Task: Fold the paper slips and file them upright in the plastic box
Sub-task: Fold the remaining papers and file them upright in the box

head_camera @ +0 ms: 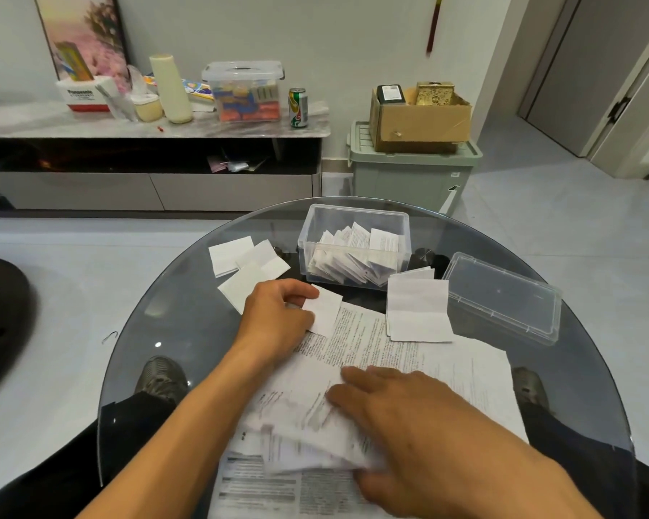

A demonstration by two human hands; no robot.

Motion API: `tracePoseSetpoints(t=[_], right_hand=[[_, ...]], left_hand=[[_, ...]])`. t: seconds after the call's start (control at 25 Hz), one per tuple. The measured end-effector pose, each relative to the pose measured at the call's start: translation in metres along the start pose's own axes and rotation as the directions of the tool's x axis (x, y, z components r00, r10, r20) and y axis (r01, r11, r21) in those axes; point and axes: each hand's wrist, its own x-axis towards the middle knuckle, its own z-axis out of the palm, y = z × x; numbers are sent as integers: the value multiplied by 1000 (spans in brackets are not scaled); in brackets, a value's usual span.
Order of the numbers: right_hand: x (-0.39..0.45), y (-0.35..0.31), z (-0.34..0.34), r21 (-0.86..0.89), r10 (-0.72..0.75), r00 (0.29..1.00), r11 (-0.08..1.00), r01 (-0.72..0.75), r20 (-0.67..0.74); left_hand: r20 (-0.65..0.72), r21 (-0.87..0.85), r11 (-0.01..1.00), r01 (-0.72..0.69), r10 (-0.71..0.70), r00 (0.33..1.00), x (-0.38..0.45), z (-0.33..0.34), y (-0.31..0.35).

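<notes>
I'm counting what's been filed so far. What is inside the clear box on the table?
The box holds a row of folded slips, leaning rather than fully upright. An exact count is not possible: they overlap, and the frosted wall blurs their lower parts.

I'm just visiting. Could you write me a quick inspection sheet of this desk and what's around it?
Surface: round glass table.
Job's things: open plastic box with folded slips upright; lid beside it; folded slips and printed sheets on the table.
Clutter: nothing seen.
Hands: left hand pinches a folded slip; right hand rests flat on the sheets.
Cables: nothing seen.
Surroundings: sideboard, green bin.
</notes>
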Motion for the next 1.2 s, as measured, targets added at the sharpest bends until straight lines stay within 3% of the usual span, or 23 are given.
tracePoseSetpoints(t=[0.08,0.2,0.36,0.52,0.6,0.68,0.76,0.84,0.92,1.0,1.04,1.08,1.12,1.16,1.2], right_hand=[[-3,12,-8,63,18,996,998,-13,-86],[-9,36,-19,271,86,996,958,-90,26],[-17,48,-18,357,75,996,930,-88,51],[-13,46,-12,247,197,951,959,-136,-238],[-15,55,-21,400,306,879,904,-147,-367],[-22,63,-37,687,446,812,722,-79,-376],[-28,67,-48,939,611,736,328,101,-292],[-28,68,-51,971,711,684,-5,239,-164],[-26,68,-51,930,701,710,-210,301,-71],[-23,69,-49,902,666,744,-289,322,-52],[-22,69,-48,902,663,747,-293,317,-47],[-21,69,-48,906,660,750,-295,303,-36],[-19,67,-46,908,651,759,-306,285,-19],[-18,66,-44,906,635,773,-327,270,-2],[-17,65,-42,903,620,785,-340,261,6]], left_hand=[[23,-48,998,40,-38,999,-2,-2,3],[48,-163,981,108,-101,994,-3,-7,8],[45,-173,979,112,-105,993,-6,-8,8],[74,-310,942,130,-113,991,-4,-10,10],[44,-423,900,103,-93,995,-1,-17,14],[6,-510,858,59,-65,998,0,-23,16],[9,-533,844,53,-57,998,0,-24,16],[28,-480,874,76,-72,997,-1,-24,14],[47,-274,959,67,-57,997,2,-23,7],[72,156,985,-68,57,996,-1,-22,2],[45,385,903,-191,188,981,-4,-20,3],[-6,493,812,-313,363,932,-8,-17,6],[-55,482,769,-420,505,861,-13,-14,9],[-99,310,809,-499,550,829,-21,-13,17],[-101,-44,882,-470,464,880,-30,-13,28]])
